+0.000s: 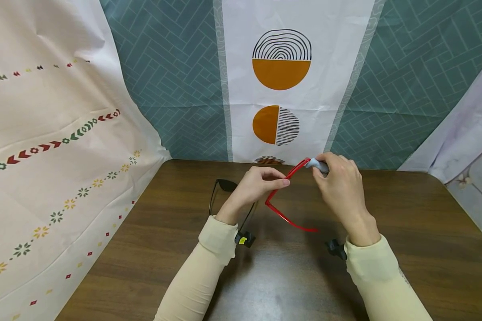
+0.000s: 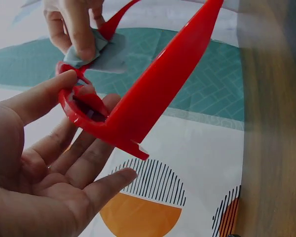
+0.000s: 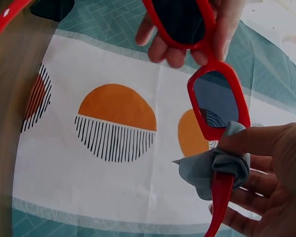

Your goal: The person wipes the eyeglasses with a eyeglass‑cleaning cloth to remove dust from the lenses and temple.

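Note:
Red-framed sunglasses (image 3: 242,106) with dark lenses are held up above the table between both hands. My left hand (image 1: 255,185) pinches the frame near the bridge with thumb and fingers, as the right wrist view shows. In my right hand (image 1: 341,185) a grey-blue cloth (image 3: 202,170) is pinched around the outer corner of the frame, where the temple arm joins. One red temple arm (image 2: 163,79) sticks out past my left hand. Behind the left wrist, a second pair of sunglasses with black frames (image 1: 226,185) lies on the table, partly hidden.
The brown wooden table (image 1: 120,267) ends at a patterned curtain (image 1: 176,89) at the back. A pale printed cloth (image 1: 44,178) hangs along the left side, and another light cloth (image 1: 474,187) at the right. Small black camera mounts (image 1: 335,248) sit at the wrists.

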{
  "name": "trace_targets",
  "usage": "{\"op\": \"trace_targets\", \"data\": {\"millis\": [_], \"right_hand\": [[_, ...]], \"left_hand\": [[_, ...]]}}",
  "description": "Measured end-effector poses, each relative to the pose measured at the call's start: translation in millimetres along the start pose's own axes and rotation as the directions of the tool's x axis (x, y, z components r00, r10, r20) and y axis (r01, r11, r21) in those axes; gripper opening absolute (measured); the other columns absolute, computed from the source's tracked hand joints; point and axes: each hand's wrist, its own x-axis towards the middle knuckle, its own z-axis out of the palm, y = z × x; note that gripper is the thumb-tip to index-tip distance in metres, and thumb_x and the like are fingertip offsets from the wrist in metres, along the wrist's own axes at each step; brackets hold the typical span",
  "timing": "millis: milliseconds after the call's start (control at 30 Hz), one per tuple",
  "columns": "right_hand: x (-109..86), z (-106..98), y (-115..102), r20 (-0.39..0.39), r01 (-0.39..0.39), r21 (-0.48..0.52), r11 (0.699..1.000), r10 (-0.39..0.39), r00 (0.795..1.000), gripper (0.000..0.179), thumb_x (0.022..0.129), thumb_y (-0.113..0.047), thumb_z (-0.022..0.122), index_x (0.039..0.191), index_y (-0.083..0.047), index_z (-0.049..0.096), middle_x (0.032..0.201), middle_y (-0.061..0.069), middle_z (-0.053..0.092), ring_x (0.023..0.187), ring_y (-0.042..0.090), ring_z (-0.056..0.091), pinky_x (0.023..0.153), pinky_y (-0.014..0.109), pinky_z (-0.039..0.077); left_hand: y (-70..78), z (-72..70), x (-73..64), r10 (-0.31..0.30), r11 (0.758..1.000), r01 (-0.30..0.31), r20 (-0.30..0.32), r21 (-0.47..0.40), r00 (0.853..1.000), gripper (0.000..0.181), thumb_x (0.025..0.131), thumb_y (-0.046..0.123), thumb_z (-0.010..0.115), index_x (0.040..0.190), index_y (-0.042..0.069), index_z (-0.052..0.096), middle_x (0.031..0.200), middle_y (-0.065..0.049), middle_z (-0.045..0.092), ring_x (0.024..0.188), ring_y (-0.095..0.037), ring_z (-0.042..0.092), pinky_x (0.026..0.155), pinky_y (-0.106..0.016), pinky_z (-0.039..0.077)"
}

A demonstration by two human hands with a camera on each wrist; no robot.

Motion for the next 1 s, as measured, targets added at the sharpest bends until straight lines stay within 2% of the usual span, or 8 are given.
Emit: {"op": "trace_targets", "data": {"millis": [200,400,533,667,767,900,1000], "right_hand": [[-0.6,-1,3,0.020,0.025,-0.012,1.000,-0.025,0.999,0.015,0.087,0.007,0.075,0.100,0.003,0.069,0.082,0.016,0.070,0.075,0.035,0.060,0.071,0.050,0.042],[-0.5,-1,4,0.050,0.037,-0.011,0.999,-0.037,0.998,0.012,0.089,0.005,0.073,0.099,0.001,0.068,0.077,0.012,0.067,0.072,0.032,0.058,0.072,0.047,0.041],[0.1,-1,4,0.040,0.041,-0.014,0.999,-0.040,0.998,0.012,0.089,0.005,0.073,0.099,0.001,0.068,0.078,0.014,0.069,0.072,0.033,0.059,0.073,0.048,0.043],[0.8,-3,4,0.024,0.036,-0.012,0.999,-0.036,0.999,0.013,0.089,0.005,0.074,0.100,0.001,0.069,0.082,0.016,0.071,0.072,0.034,0.061,0.076,0.050,0.044],[1.5,-5,4,0.011,0.026,0.001,1.000,-0.026,1.000,0.014,0.089,0.004,0.075,0.101,0.001,0.070,0.084,0.017,0.072,0.073,0.035,0.061,0.076,0.051,0.045],[2.6,-7,5,0.000,0.001,0.025,1.000,-0.001,1.000,0.015,0.088,0.003,0.077,0.102,0.000,0.071,0.086,0.018,0.072,0.074,0.037,0.062,0.071,0.053,0.045],[2.9,-9,6,0.004,-0.014,0.035,0.999,0.014,1.000,0.015,0.088,0.001,0.078,0.102,0.000,0.072,0.088,0.019,0.073,0.074,0.039,0.062,0.068,0.055,0.045]], "left_hand": [[1.2,-0.6,0.6,0.013,1.000,-0.014,-0.020,-0.014,1.000,0.019,0.094,0.028,0.079,0.103,0.011,0.081,0.097,0.000,0.074,0.091,-0.021,0.062,0.084,-0.042,0.056],[0.6,-9.8,-1.4,-0.004,1.000,0.003,-0.074,-0.015,0.997,0.020,0.095,0.029,0.077,0.103,0.011,0.081,0.098,0.001,0.074,0.091,-0.018,0.060,0.079,-0.031,0.050],[0.6,-18.7,-4.2,-0.029,0.997,0.020,-0.134,-0.071,0.991,0.021,0.095,0.030,0.077,0.105,0.012,0.081,0.096,0.003,0.071,0.087,-0.017,0.056,0.076,-0.032,0.045],[1.4,-25.0,-6.8,-0.057,0.989,0.032,-0.165,-0.148,0.985,0.023,0.095,0.033,0.077,0.105,0.013,0.080,0.102,0.002,0.073,0.095,-0.018,0.058,0.084,-0.035,0.046],[1.1,-27.5,-6.9,-0.059,0.980,0.020,-0.191,-0.200,0.980,0.023,0.095,0.031,0.077,0.105,0.011,0.080,0.106,-0.002,0.075,0.103,-0.019,0.060,0.090,-0.037,0.047],[0.2,-29.8,-6.0,-0.049,0.966,-0.013,-0.231,-0.259,0.972,0.022,0.096,0.026,0.077,0.106,0.006,0.080,0.109,-0.014,0.075,0.102,-0.021,0.060,0.091,-0.035,0.048],[-0.3,-31.3,-5.6,-0.045,0.962,-0.024,-0.247,-0.271,0.968,0.022,0.096,0.025,0.077,0.106,0.005,0.080,0.110,-0.018,0.074,0.101,-0.020,0.060,0.090,-0.034,0.048]]}}
